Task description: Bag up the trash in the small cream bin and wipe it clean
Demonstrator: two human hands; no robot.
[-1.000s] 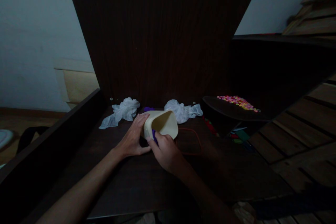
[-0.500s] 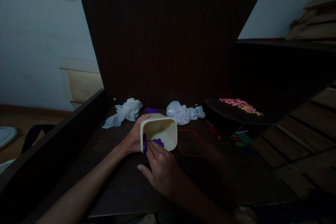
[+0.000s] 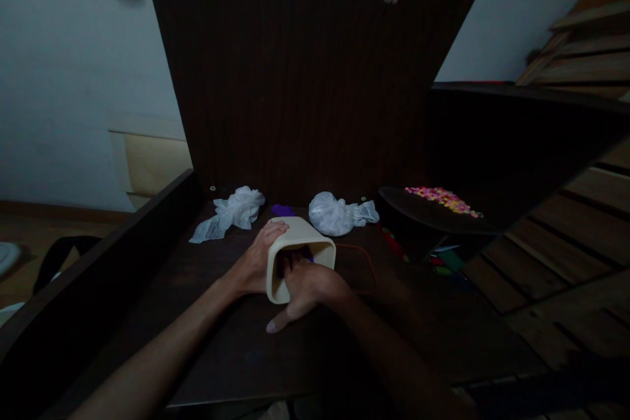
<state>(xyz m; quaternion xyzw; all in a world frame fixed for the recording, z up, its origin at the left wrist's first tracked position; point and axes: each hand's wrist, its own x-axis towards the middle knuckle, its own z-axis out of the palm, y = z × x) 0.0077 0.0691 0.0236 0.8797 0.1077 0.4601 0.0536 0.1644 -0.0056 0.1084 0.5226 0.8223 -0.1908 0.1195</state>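
A cream plastic container (image 3: pixel 301 231) lies on its side with its mouth toward me. My left hand (image 3: pixel 258 256) is wrapped round its left side, fingers over the top. My right hand (image 3: pixel 306 285) reaches into the mouth, its fingers pressed on a purple cloth (image 3: pixel 309 253) that is mostly hidden in the dark inside. The right thumb sticks out below the rim. Right of the container, a thin reddish-brown square frame, perhaps a lid (image 3: pixel 369 259), lies on the dark wooden surface (image 3: pixel 236 354).
Behind the container are a crumpled white plastic bag (image 3: pixel 239 207), another purple piece (image 3: pixel 283 210) and a knotted white bag (image 3: pixel 331 213). Pink and yellow bits (image 3: pixel 445 200) lie on a dark corner shelf (image 3: pixel 394 200) at the right. A raised board (image 3: pixel 123 262) runs along the left.
My right hand has pushed deeper into the container with the cloth. The container's mouth has tipped downward, showing more of its upper side. My left hand keeps its hold.
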